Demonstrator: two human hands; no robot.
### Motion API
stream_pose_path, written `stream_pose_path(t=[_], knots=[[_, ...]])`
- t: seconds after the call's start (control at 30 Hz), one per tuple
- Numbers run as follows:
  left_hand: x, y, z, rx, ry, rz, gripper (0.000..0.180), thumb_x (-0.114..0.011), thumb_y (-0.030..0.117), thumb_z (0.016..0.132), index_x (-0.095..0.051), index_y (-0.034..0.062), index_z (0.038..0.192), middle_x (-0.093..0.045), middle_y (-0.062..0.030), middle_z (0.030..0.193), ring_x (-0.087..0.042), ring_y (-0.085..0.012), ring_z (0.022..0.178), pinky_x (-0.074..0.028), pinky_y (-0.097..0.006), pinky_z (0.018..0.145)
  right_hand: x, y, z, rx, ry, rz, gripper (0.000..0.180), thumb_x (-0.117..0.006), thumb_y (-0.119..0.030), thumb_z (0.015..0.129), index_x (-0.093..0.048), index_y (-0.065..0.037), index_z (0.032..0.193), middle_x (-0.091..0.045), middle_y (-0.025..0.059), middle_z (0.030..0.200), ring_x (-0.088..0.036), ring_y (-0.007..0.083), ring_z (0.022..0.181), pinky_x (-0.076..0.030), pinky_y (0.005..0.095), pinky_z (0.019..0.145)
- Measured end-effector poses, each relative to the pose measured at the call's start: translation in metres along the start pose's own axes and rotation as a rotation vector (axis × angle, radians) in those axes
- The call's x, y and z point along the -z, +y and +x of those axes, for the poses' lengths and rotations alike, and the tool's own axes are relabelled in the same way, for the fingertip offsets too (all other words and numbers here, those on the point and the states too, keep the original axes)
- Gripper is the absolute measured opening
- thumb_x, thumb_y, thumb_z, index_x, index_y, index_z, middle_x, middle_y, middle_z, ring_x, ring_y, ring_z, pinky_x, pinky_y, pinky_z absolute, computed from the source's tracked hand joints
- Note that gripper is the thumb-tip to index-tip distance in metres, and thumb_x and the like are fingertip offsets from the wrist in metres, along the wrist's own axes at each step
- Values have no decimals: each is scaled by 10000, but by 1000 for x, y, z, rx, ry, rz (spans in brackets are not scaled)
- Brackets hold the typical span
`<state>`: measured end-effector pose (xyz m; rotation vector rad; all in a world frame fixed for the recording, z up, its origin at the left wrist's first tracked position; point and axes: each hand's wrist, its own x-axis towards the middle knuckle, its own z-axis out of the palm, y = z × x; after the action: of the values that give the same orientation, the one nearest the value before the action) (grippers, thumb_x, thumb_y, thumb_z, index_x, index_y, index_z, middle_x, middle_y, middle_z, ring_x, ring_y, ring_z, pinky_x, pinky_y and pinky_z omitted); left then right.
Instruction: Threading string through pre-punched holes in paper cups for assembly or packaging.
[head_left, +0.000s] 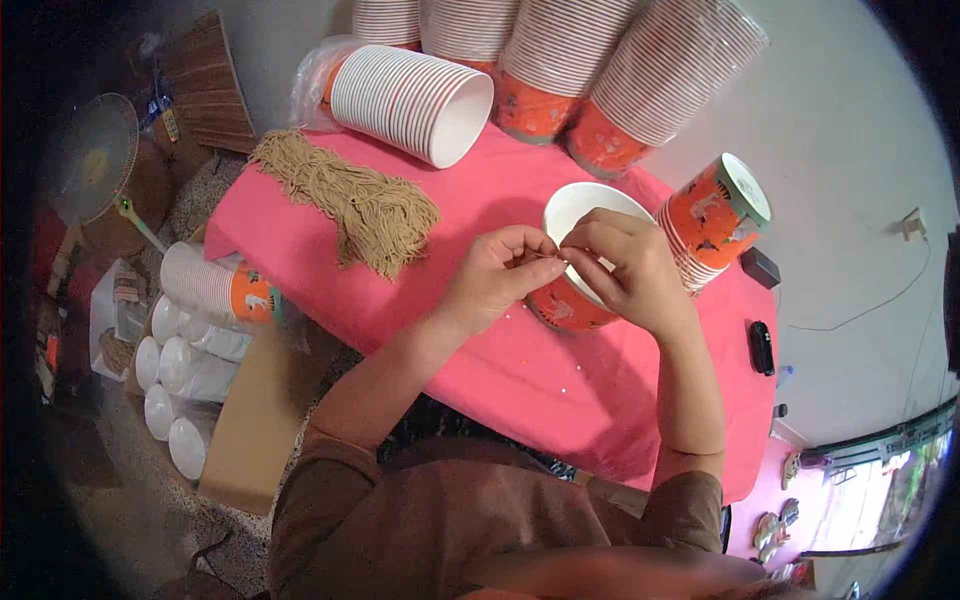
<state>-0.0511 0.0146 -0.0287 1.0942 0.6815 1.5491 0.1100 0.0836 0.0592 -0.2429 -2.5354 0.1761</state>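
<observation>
My left hand (497, 272) and my right hand (630, 262) meet fingertip to fingertip in front of an orange paper bucket (570, 310) with a white inside. Both hands are closed in a pinch. What they pinch is very thin and mostly hidden by the fingers; I cannot tell what it is. The bucket stands upright on the pink-covered table (470, 370), its near rim partly behind my fingers. To the left on the cloth lies a bundle of tan cords (350, 195).
A stack of buckets (400, 100) lies sideways at the back, with tall wrapped stacks (640, 90) beside it. Upside-down buckets (715, 215) stand at right, near a black object (762, 347). On the floor at left, a cardboard box (265, 410) sits beside more wrapped stacks.
</observation>
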Motion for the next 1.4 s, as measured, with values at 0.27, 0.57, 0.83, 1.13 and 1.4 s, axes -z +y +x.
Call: stream_pose_path(t=[0.27, 0.57, 0.83, 1.13, 1.4], knots=[[-2, -14, 3, -340, 121, 335, 51, -636, 28, 858, -607, 25, 901, -582, 45, 748, -478, -1, 647, -402, -178, 575, -3, -2, -6, -275, -60, 186, 148, -599, -124, 873, -608, 2, 795, -598, 126, 685, -577, 265, 601, -442, 343, 570], [-4, -16, -1, -241, 163, 149, 47, -624, 55, 875, -597, 29, 903, -575, 28, 769, -502, -16, 644, -406, -185, 545, -12, 7, -12, -407, -118, 350, 205, -595, -167, 896, -607, 20, 812, -564, 134, 644, -541, 186, 586, -422, 327, 560], [8, -10, 1, 190, -6, -356, 77, -554, 147, 900, -535, 72, 889, -410, 69, 662, -337, -11, 517, -247, -177, 434, -15, -2, -14, -311, 38, 502, 89, -640, -23, 824, -609, -19, 907, -599, 70, 790, -571, 138, 673, -459, 277, 612], [8, -3, -2, 318, 3, -449, 76, -594, 142, 886, -551, 79, 884, -424, 72, 667, -348, -14, 507, -263, -163, 431, -11, -9, -10, -215, 34, 362, 135, -652, 15, 779, -629, -17, 908, -607, 91, 801, -582, 181, 669, -449, 275, 567], [7, -6, -4, 233, -19, -451, 67, -597, 126, 900, -607, 63, 917, -420, 74, 641, -349, -11, 502, -255, -164, 428, -20, -3, -14, -245, 151, 270, 66, -636, -8, 826, -633, -5, 892, -625, 96, 758, -611, 178, 630, -470, 281, 536]])
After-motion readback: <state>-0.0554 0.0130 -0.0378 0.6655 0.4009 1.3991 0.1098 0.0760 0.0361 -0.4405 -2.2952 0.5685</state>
